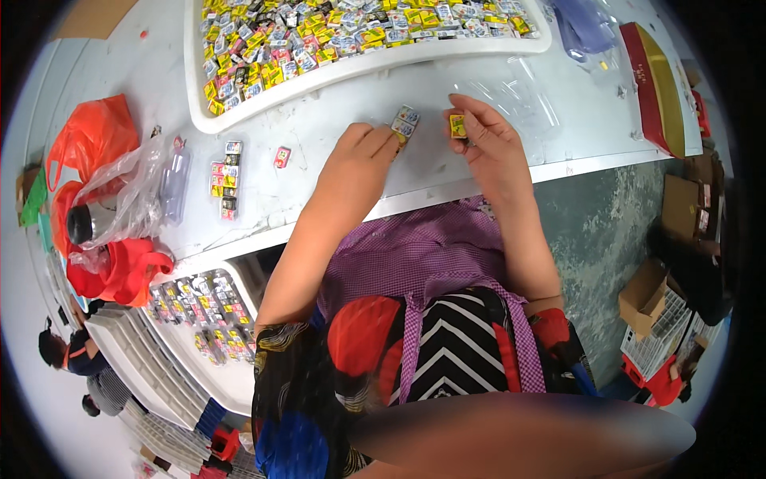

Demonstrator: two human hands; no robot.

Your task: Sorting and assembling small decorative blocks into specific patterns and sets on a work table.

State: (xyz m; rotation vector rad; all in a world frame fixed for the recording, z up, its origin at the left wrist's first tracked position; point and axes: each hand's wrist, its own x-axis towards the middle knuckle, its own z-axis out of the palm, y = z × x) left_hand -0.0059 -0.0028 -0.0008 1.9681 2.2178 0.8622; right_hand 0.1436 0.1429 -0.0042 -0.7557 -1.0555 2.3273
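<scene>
My left hand is closed over the near end of a short row of tiny printed boxes on the table; its fingers hide part of the row. To the right, my right hand pinches one tiny yellow-and-black box between thumb and fingers, just above the tabletop and apart from the row. Left of my hands lies a single pink box. Beside it stands a block of several similar boxes, in pink, yellow, black and white, set close together.
A white tray heaped with loose tiny boxes spans the table's far side. Clear plastic shells lie right of it, near a red-and-gold box. Bags and a bottle crowd the left. Below, another white tray holds filled packs.
</scene>
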